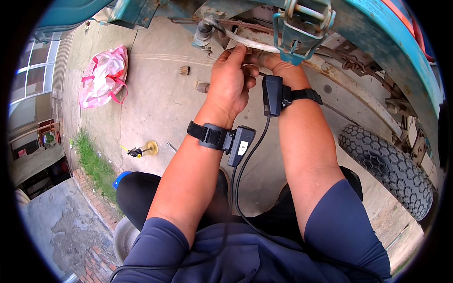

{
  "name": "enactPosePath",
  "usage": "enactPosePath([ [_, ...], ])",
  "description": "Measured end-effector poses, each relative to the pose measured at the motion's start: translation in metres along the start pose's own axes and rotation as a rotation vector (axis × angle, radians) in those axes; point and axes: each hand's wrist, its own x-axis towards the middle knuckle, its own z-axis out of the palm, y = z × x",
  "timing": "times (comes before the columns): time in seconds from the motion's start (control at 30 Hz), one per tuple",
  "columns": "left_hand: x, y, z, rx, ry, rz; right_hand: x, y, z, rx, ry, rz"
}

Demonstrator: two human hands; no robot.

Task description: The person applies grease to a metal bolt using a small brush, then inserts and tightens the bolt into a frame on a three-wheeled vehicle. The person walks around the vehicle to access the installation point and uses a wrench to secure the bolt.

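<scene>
Both my hands are raised close together under the teal vehicle frame [387,37]. My left hand [230,78] is closed, its thumb pressed up and its fingers curled beside a pale, rust-stained curved bar [252,43]. What its fingertips pinch is too small to make out. My right hand [278,67] reaches in just right of it, under a teal metal bracket [302,30]. Its fingers bend toward the left hand's fingertips, and what they grip is hidden. Left of the bar hangs a grey metal joint [204,34] with a bent black hose.
A large knobby tyre [384,170] stands at the right. On the concrete lie a pink-and-white bag [104,75], a small brown ribbed block [184,70], a metal cylinder [203,87], a wrench [171,147] and a yellowish bottle with a black trigger top [150,148]. Black cables run from both wrists.
</scene>
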Motion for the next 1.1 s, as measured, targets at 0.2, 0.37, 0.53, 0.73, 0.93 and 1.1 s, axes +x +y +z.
enactPosePath([
  [0.2,0.002,0.003,-0.011,-0.141,-0.054,-0.121,-0.011,-0.020,-0.002,-0.142,-0.016,0.008],
  [0.37,0.003,0.002,-0.003,-0.023,0.014,-0.038,0.004,0.010,-0.004,-0.284,-0.034,-0.096],
  [0.53,0.006,0.001,-0.020,-0.214,-0.047,-0.141,-0.002,-0.010,0.010,-0.031,-0.041,0.070],
  [0.73,0.004,-0.001,-0.007,0.051,-0.018,0.017,0.013,0.018,-0.003,-0.314,-0.033,-0.118],
  [0.93,0.000,0.004,-0.010,-0.056,-0.044,-0.123,0.001,0.010,0.004,-0.183,-0.016,-0.056],
  [1.1,0.002,0.001,-0.006,-0.022,-0.007,-0.058,0.002,-0.005,0.002,-0.175,-0.014,-0.014],
])
